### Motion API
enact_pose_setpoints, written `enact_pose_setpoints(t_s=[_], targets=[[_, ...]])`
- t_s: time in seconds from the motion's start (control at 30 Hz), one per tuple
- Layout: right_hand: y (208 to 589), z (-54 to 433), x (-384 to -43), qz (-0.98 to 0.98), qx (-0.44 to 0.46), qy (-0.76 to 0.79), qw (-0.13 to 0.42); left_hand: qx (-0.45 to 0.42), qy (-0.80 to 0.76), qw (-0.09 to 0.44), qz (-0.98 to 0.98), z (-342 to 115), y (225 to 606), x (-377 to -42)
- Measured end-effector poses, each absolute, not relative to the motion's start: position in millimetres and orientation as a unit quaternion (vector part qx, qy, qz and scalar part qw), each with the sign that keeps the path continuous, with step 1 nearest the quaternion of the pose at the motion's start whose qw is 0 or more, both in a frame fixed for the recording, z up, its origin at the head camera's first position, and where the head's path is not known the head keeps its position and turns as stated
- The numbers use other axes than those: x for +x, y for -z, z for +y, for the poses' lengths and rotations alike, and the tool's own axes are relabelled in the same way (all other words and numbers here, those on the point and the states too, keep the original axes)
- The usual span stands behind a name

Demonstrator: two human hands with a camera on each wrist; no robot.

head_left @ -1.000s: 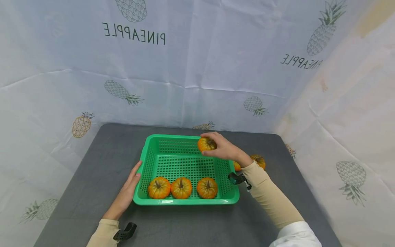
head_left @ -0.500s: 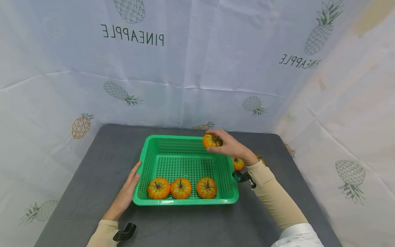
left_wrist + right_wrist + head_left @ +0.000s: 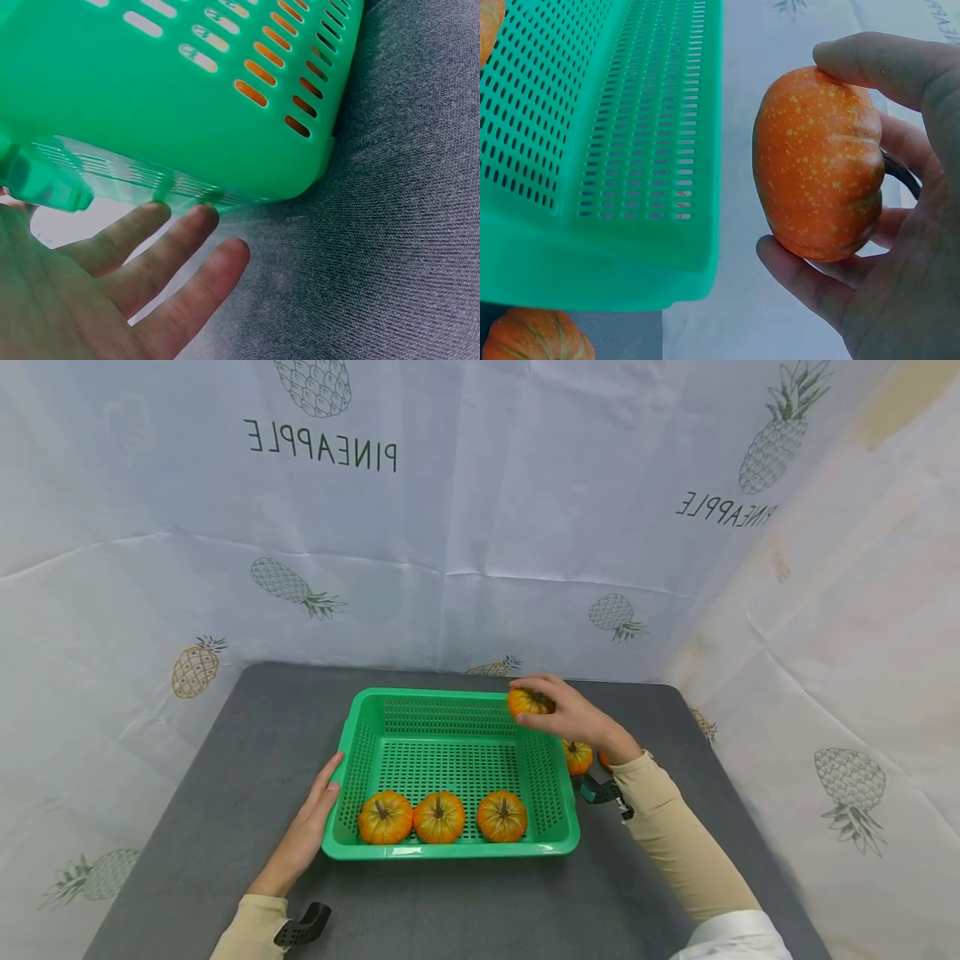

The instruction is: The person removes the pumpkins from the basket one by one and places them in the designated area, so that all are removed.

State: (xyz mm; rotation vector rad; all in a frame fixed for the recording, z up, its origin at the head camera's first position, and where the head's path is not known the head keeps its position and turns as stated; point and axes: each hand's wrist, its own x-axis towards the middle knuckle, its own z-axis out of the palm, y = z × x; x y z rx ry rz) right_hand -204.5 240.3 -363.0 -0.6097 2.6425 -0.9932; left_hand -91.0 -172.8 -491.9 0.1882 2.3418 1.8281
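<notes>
My right hand (image 3: 576,717) grips a small orange pumpkin (image 3: 527,702) over the back right corner of the green plastic basket (image 3: 450,852). In the right wrist view, thumb and fingers curl round this pumpkin (image 3: 817,165), its dark stem towards the palm. Along the basket's left side lies my left hand (image 3: 303,831), its fingertips at the rim. The left wrist view has its fingers (image 3: 161,259) extended beside the slotted wall. Inside, along the front, sit a left pumpkin (image 3: 386,817), a middle pumpkin (image 3: 439,817) and a right pumpkin (image 3: 502,817).
Just right of the basket, a pumpkin (image 3: 577,757) rests on the grey table (image 3: 420,910). Another pumpkin (image 3: 603,760) is mostly hidden behind my right wrist. A pineapple-print cloth (image 3: 480,527) hangs behind the table and along its sides.
My right hand has moved right with its pumpkin, from over the basket's back part to its back right corner. The left hand and the basket have stayed put.
</notes>
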Motion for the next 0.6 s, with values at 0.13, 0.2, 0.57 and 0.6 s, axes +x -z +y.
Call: enact_pose_setpoints(t_s=[0.13, 0.2, 0.57, 0.6], targets=[[360.6, 244.1, -203.8, 0.908, -0.200, 0.349, 0.118, 0.061, -0.612, 0.083, 0.784, -172.7, 492.0, -90.8], [359.8, 246.5, -203.0, 0.907, -0.199, 0.354, 0.114, 0.060, -0.612, 0.084, 0.784, -172.5, 491.4, -90.6], [359.6, 255.3, -201.0, 0.903, -0.200, 0.370, 0.089, 0.061, -0.613, 0.083, 0.783, -172.7, 491.5, -89.9], [359.5, 255.4, -201.2, 0.903, -0.200, 0.371, 0.083, 0.060, -0.613, 0.083, 0.783, -172.8, 491.6, -90.0]])
